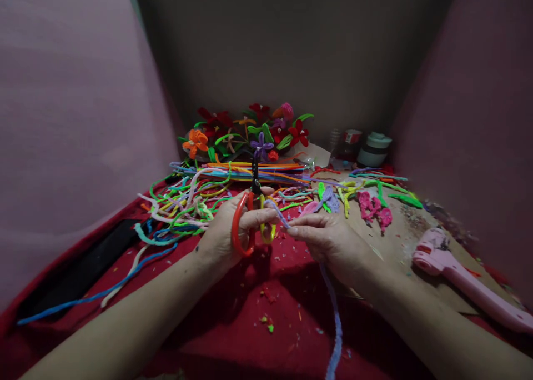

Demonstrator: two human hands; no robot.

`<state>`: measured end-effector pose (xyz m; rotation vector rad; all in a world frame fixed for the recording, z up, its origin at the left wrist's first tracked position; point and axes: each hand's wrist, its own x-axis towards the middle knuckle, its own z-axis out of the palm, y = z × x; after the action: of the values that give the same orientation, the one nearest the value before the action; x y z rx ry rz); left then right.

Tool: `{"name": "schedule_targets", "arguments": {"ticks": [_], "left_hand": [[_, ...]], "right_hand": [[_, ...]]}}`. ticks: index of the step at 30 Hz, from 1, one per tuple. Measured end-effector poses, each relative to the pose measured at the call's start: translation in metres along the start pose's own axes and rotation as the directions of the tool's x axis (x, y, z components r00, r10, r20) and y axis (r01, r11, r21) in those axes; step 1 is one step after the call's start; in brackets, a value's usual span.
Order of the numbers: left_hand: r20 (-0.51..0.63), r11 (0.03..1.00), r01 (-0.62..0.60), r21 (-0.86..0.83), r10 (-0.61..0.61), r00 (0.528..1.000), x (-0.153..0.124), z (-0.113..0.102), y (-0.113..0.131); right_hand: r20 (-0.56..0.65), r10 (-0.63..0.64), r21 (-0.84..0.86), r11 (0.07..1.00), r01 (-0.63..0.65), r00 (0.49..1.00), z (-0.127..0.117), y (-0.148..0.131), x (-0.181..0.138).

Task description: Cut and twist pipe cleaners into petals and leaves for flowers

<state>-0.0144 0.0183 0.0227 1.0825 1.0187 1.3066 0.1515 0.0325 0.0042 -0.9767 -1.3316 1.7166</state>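
Observation:
My left hand (pixel 227 224) is closed around a pair of scissors (pixel 244 227) with red and yellow handles. Their dark blades point away from me. A lavender pipe cleaner (pixel 333 313) is pinched between the thumb and fingers of my right hand (pixel 333 233). Its short end reaches over to the fingers of my left hand; whether they grip it I cannot tell. The long end hangs below my right hand toward the front edge. Just beyond my right hand lie purple and green pipe-cleaner petals (pixel 327 198).
Loose pipe cleaners (pixel 183 213) tangle at left near a black flat object (pixel 79 266). Pipe-cleaner flowers (pixel 260 146) stand at the back. On cardboard (pixel 395 233) at right lie pink curled pieces (pixel 375 209) and a pink glue gun (pixel 458 277). A lidded jar (pixel 375 149) stands behind.

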Motion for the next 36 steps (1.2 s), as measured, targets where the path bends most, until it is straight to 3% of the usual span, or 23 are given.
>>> {"name": "schedule_targets", "arguments": {"ticks": [6,8,13,17,28,36], "left_hand": [[0.047,0.998,-0.068,0.016,0.067,0.997,-0.006,0.005,0.004],[0.014,0.994,-0.096,0.059,0.095,0.995,-0.006,0.004,0.004],[-0.137,0.907,-0.224,0.356,0.288,0.948,-0.001,-0.005,0.008],[-0.140,0.789,-0.287,0.544,0.422,0.895,0.006,-0.017,0.011],[-0.173,0.828,-0.255,0.500,0.383,0.907,0.016,-0.038,0.020],[-0.146,0.864,-0.208,0.459,0.304,0.941,0.018,-0.043,0.022]], "right_hand": [[-0.016,0.061,-0.009,0.998,-0.061,0.998,0.004,0.004,0.000],[-0.001,0.096,0.004,0.995,-0.096,0.995,0.004,0.005,0.000],[0.135,0.117,0.088,0.988,-0.129,0.984,0.000,0.007,0.002],[0.132,0.133,0.096,0.985,-0.146,0.982,-0.003,0.006,0.003],[0.146,0.148,0.084,0.983,-0.161,0.978,-0.005,0.005,0.004],[0.211,0.210,0.215,0.943,-0.255,0.955,-0.004,0.001,0.001]]}}
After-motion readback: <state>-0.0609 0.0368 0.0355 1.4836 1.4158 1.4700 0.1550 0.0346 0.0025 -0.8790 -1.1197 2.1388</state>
